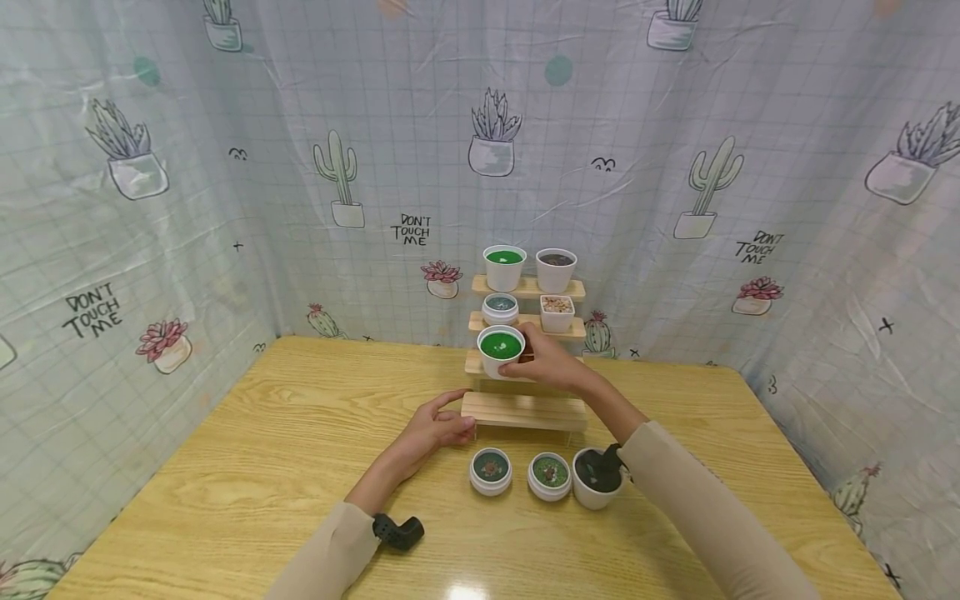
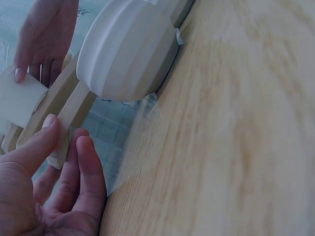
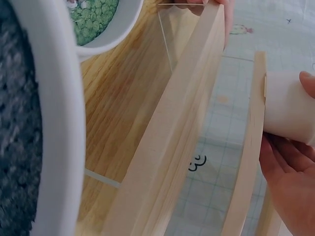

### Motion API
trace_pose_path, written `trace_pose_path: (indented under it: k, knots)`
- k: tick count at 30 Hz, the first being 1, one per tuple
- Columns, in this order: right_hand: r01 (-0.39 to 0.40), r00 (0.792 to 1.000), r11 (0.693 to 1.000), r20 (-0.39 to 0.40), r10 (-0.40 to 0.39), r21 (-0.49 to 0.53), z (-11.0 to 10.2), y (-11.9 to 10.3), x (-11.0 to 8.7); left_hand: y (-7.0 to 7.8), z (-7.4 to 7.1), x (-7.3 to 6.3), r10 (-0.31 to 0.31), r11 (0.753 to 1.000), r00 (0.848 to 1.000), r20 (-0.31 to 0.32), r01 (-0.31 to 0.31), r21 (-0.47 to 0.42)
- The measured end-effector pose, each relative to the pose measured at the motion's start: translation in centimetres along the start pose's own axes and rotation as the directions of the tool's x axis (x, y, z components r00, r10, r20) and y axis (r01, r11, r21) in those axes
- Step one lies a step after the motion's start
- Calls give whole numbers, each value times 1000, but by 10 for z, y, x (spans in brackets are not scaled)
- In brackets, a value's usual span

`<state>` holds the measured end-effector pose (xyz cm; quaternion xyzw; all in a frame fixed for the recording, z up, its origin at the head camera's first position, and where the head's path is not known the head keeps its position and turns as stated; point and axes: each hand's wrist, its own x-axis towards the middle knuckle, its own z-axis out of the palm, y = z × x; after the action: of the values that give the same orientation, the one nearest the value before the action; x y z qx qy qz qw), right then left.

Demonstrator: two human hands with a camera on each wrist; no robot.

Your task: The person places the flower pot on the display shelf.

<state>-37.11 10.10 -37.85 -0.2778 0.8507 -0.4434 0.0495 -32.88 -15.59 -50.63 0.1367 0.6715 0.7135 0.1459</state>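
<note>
My right hand [image 1: 553, 363] holds a white pot [image 1: 492, 364] with a glossy green top. The pot stands over the left part of the third step of a tiered wooden stand [image 1: 525, 410]; in the right wrist view the base of the pot [image 3: 287, 105] is right at the step's edge. At the left end of the lowest step is my left hand [image 1: 435, 425]. The left wrist view shows its thumb [image 2: 48, 123] on one face of the board and fingers curled behind the other.
On the upper steps stand another green-topped pot [image 1: 502, 273], a brown-topped pot [image 1: 556, 275], a small round pot [image 1: 500, 310] and a square pot [image 1: 557, 317]. Before the stand sit two low round pots [image 1: 491, 483] [image 1: 550, 490] and a dark-filled pot [image 1: 594, 497], near my right sleeve.
</note>
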Motion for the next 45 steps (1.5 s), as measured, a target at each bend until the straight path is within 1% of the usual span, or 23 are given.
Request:
trace_pose_path:
  k: [7, 13, 19, 27, 32, 37, 40, 45]
  knots:
    - [19, 1000, 999, 5, -19, -40, 0, 3, 1, 0, 1, 0, -5, 1000, 1000, -15, 5, -7]
    - [12, 1000, 999, 20, -11, -35, -2, 4, 0, 0, 1, 1, -6, 1000, 1000, -18, 5, -5]
    - [40, 998, 999, 47, -41, 4, -6, 4, -4, -1, 1, 2, -3, 1000, 1000, -14, 2, -8]
    - [39, 997, 999, 71, -38, -10, -15, 9, -12, -1, 2, 1, -5, 1000, 1000, -18, 5, -8]
    - [10, 996, 1000, 83, -11, 20, -23, 10, -24, -1, 2, 0, 0, 1000, 1000, -4, 0, 1]
    - [-10, 996, 999, 93, 6, 45, -33, 6, -41, -1, 2, 0, 4, 1000, 1000, 2, -4, 1]
    - [-1, 995, 999, 97, -4, 51, -38, 4, -54, 0, 2, 0, 5, 1000, 1000, 0, -5, 2]
    - [15, 996, 998, 82, -19, 53, -44, 8, -74, 0, 2, -1, 4, 1000, 1000, -8, -4, -5]
